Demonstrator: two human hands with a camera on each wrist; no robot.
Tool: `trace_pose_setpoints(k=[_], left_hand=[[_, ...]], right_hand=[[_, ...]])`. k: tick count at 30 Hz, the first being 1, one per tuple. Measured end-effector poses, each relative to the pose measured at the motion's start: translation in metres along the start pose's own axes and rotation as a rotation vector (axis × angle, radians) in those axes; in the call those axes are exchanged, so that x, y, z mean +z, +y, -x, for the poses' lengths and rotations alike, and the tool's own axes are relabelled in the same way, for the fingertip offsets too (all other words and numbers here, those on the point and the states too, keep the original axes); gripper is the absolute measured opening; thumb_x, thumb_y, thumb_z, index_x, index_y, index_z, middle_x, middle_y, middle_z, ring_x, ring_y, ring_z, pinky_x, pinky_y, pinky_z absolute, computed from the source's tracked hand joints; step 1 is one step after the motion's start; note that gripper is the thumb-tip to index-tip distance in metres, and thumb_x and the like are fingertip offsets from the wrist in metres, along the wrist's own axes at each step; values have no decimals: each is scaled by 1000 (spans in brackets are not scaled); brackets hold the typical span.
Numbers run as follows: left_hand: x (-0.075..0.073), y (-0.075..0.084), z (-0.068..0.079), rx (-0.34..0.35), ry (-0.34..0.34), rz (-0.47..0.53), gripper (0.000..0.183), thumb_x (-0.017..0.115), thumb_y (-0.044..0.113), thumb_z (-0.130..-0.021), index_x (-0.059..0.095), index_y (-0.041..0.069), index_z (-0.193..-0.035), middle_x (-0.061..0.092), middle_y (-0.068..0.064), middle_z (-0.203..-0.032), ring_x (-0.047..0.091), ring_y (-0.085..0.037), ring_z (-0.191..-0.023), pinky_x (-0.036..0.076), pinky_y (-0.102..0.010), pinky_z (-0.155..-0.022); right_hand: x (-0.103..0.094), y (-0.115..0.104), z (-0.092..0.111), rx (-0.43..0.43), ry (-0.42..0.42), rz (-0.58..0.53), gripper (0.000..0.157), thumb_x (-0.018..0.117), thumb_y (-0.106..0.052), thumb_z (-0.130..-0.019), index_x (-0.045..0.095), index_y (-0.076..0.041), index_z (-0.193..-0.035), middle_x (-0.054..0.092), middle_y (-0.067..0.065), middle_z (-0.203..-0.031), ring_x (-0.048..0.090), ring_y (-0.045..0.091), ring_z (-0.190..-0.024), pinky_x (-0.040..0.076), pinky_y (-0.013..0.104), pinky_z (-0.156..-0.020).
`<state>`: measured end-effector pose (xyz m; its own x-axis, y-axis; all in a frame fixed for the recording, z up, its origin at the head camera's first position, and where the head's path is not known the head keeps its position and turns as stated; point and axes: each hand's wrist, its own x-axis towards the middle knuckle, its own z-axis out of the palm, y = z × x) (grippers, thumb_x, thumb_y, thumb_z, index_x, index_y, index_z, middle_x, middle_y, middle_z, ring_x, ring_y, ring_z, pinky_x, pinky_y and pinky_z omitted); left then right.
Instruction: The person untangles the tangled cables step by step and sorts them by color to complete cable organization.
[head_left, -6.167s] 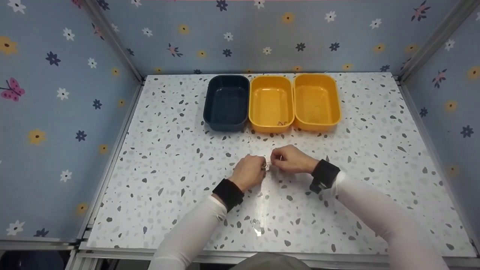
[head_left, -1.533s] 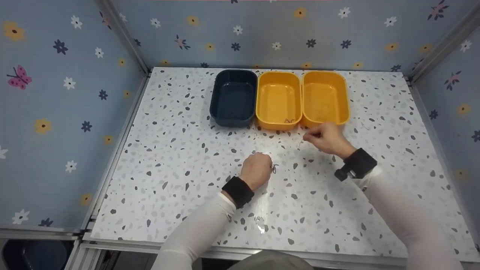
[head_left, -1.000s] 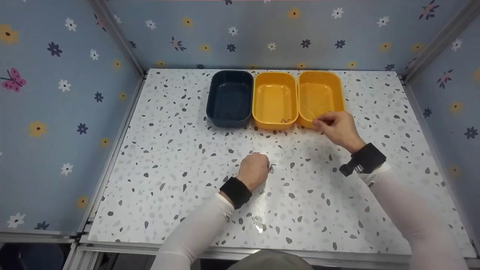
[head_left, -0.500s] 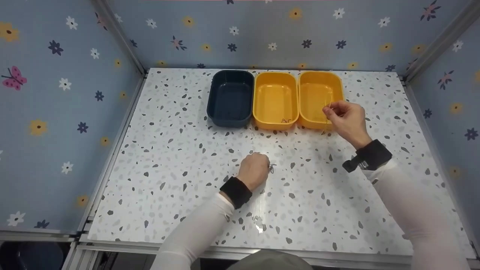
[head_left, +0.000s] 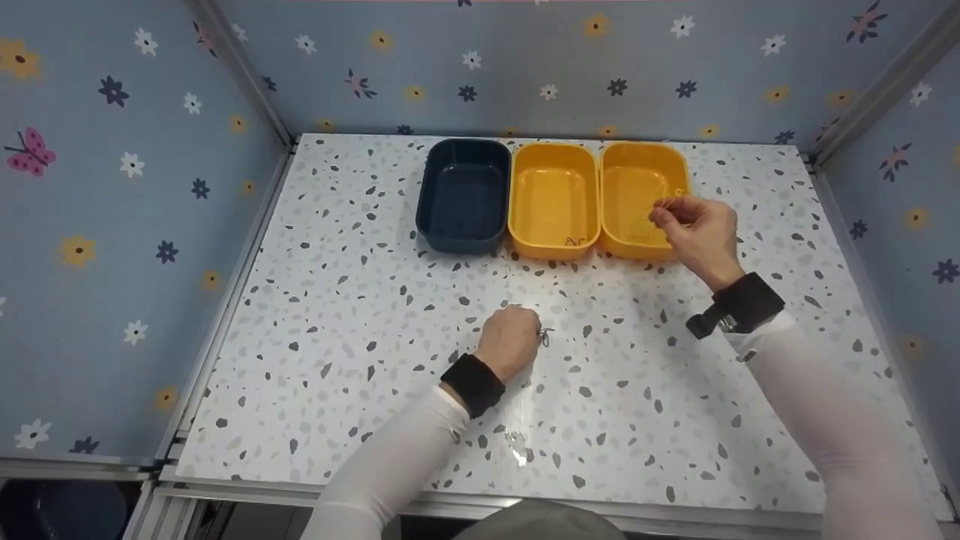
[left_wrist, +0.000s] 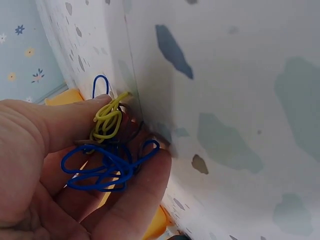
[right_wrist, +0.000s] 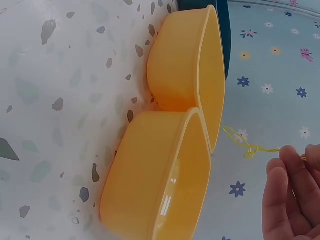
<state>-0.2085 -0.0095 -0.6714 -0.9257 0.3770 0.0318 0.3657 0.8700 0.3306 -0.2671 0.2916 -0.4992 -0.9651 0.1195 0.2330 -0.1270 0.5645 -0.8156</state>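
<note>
Low over the middle of the table, the left hand (head_left: 510,341) holds a small tangle of wires between thumb and fingers. In the left wrist view, looped blue wire (left_wrist: 129,171) and coiled yellow wire (left_wrist: 107,120) show, with some darker strands among them. The right hand (head_left: 705,232) pinches a thin, twisted yellow wire (right_wrist: 252,149) between thumb and fingers. It hangs over the right yellow bin (head_left: 636,249), whose right side it partly hides. A faint yellowish strand seems to lie inside that bin; its shape is hard to tell.
Left of that bin stands a second yellow bin (head_left: 553,252), with a few small dark wires (head_left: 575,241) near its front wall. A dark blue bin (head_left: 463,245) adjoins it. Flower-patterned panels (head_left: 525,67) enclose the speckled table (head_left: 360,315) at the back and sides.
From beside the left hand, the right hand has moved away to the right and back with the yellow wire, to over the right yellow bin. The left hand has stayed about in place.
</note>
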Motion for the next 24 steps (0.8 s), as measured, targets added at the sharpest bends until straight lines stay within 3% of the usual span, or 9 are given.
trace_pose_setpoints(k=[7, 13, 16, 23, 24], left_hand=[[2, -1, 0, -7, -11, 1, 17, 74, 19, -97, 88, 22, -88, 84, -1, -84, 81, -27, -79, 66, -44, -70], [0, 0, 2, -8, -17, 24, 23, 71, 13, -97, 86, 22, -82, 84, 0, -81, 82, -25, -77, 66, -42, -67], [-7, 4, 4, -23, -22, 57, 22, 72, 13, -96, 86, 21, -82, 84, -1, -80, 81, -26, -76, 66, -42, -67], [-49, 24, 20, -25, -10, 59, 16, 76, 11, -94, 87, 16, -84, 84, -6, -83, 80, -29, -77, 63, -45, -66], [-45, 21, 19, -22, -4, 73, 18, 74, 11, -94, 86, 17, -82, 83, -5, -81, 79, -28, -75, 62, -44, -64]], right_hand=[[-1, 14, -6, 69, 13, -15, 22, 77, -14, -105, 84, 2, -119, 87, -2, -98, 71, -7, -74, 59, 12, -66], [-1, 27, -11, 139, 7, 1, 25, 77, -15, -105, 82, 2, -121, 88, 6, -103, 73, -4, -78, 60, 13, -67], [-1, 34, -14, 178, 1, 11, 26, 77, -15, -105, 82, 2, -124, 88, 10, -109, 74, -2, -80, 60, 13, -68], [2, 45, -21, 241, -43, 127, 29, 74, -17, -107, 81, -1, -130, 84, 22, -124, 68, -8, -79, 55, 7, -71], [2, 45, -21, 243, -51, 146, 29, 73, -17, -108, 81, -2, -131, 84, 22, -126, 68, -7, -81, 54, 6, -71]])
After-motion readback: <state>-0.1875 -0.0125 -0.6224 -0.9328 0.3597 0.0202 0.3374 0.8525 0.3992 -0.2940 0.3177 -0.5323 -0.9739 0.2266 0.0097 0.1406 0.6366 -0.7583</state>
